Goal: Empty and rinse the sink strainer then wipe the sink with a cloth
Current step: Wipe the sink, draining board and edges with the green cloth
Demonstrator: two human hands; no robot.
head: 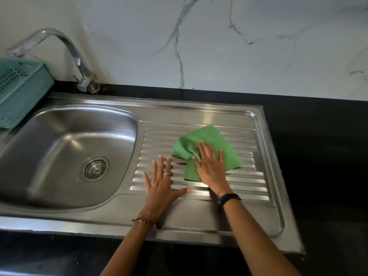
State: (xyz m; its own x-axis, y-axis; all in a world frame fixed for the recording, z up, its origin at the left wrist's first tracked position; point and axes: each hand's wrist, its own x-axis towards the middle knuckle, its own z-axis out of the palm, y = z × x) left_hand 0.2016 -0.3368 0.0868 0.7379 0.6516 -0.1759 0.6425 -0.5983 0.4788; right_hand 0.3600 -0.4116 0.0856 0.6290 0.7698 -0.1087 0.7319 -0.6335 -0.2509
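Note:
A green cloth [201,140] lies crumpled on the ribbed steel drainboard [245,182] to the right of the sink bowl [59,148]. My right hand [211,166] lies flat on the cloth, fingers spread, pressing it against the ribs. My left hand [161,184] rests flat and bare on the drainboard just left of the cloth, fingers apart, with a ring on one finger. The round metal strainer [96,168] sits in the drain at the bottom of the bowl. The bowl looks bare apart from it.
A chrome tap [65,48] arches over the bowl's back left. A teal perforated plastic basket [18,92] stands at the far left rim. Black countertop [318,156] surrounds the sink, with a white marble-look wall [219,46] behind.

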